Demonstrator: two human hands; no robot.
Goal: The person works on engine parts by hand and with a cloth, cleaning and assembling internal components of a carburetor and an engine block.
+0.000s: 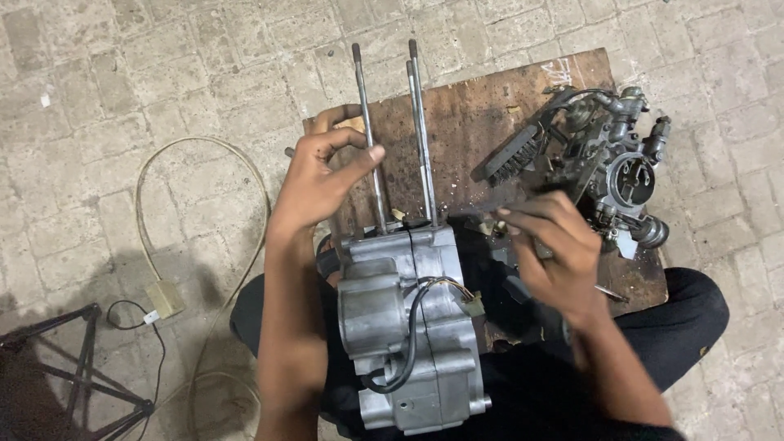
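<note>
The engine crankcase (412,327), a grey cast-metal block, stands at the six o'clock part of the view, propped between the person's knees with its lower end toward the camera. A black cable (411,339) loops down its face from a small connector at the case's two o'clock corner. From the top of the case several long steel studs (369,131) rise toward twelve o'clock, one on the left and a close pair on the right.

The left hand (318,175) sits at the case's eleven o'clock, half closed: the thumb and forefinger are curled round the left stud in a narrow pinch, the other fingers bent loosely behind it. The right hand (551,249) hovers at the case's two o'clock, fingers drawn together in a narrow grip on a small part, blurred so that its kind cannot be told.

Behind the case lies a rusty brown wooden board (482,122). On it, at one o'clock from the case, rests a wire brush (510,155), and just beyond it at two o'clock a carburettor (621,175) with its round throat facing up. Off at nine o'clock a pale cord (151,212) curves over the paving-stone floor (122,65), and a black metal stand (77,371) sits at eight o'clock.
</note>
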